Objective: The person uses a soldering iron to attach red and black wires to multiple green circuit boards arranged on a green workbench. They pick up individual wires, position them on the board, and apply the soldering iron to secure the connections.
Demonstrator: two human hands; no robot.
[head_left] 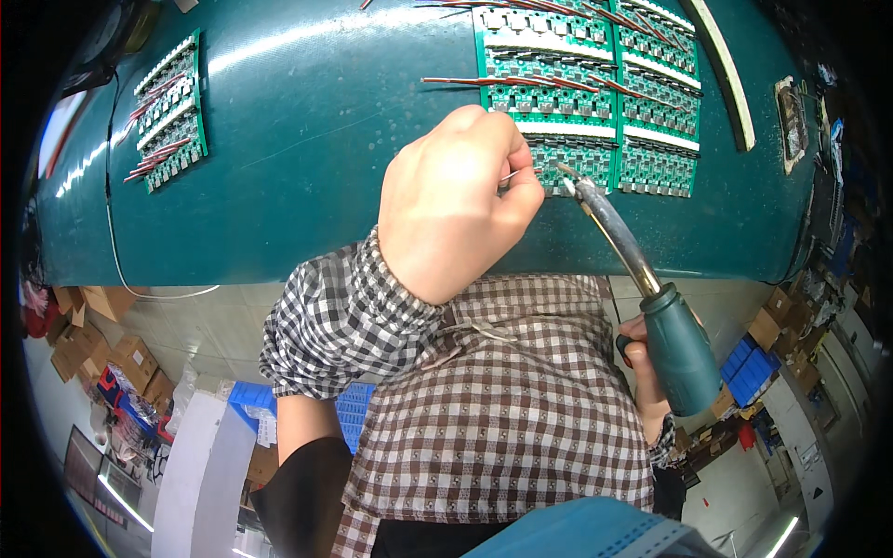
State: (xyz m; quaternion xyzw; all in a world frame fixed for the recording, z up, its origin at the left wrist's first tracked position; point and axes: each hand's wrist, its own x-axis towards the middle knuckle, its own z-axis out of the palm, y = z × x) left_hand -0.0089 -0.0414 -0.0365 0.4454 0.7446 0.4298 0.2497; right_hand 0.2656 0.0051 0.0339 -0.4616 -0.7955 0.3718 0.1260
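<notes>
My left hand (456,191) is closed in a pinch over the near edge of a green circuit board panel (614,135). A thin wire (508,176) shows between its thumb and forefinger. My right hand (646,370) grips a soldering gun with a dark green body (684,358), partly hiding the fingers. The gun's metal tube slants up to a bent tip (567,174), just right of my left fingertips and over the panel's front row. Whether the tip touches the board, I cannot tell. Red and white wires (521,82) lie across the panel's farther rows.
A smaller group of circuit boards with wires (172,116) lies at the left of the green tabletop (307,139). A pale curved strip (726,74) and a small worn tray (791,126) are at the right. A cable (113,223) hangs over the left edge. Cardboard boxes (135,363) stand below.
</notes>
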